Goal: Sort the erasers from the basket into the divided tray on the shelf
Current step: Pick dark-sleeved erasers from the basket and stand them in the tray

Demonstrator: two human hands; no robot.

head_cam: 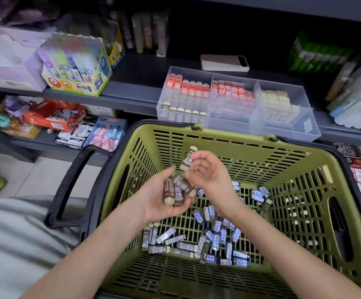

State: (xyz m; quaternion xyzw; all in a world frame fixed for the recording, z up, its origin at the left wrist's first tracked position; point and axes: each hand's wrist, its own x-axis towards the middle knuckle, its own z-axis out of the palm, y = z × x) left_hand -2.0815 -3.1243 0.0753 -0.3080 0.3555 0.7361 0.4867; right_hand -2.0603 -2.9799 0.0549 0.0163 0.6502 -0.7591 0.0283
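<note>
Over the green basket (304, 160), my left hand (158, 201) lies palm up and holds several dark-sleeved 2B erasers (175, 190). My right hand (209, 173) is just right of it and pinches one more 2B eraser (188, 159) upright in its fingertips. Many loose erasers (199, 240), some in dark sleeves and some in blue, lie on the basket floor. The clear divided tray (287, 128) stands on the shelf behind the basket; it holds red-sleeved, 2B and yellowish erasers in separate compartments.
A phone (224, 62) lies on the shelf behind the tray. A glue-stick display box (78, 67) stands to the left on the same shelf. The lower shelf at left holds eraser boxes (106, 134). The basket's black handle (67, 186) hangs at its left side.
</note>
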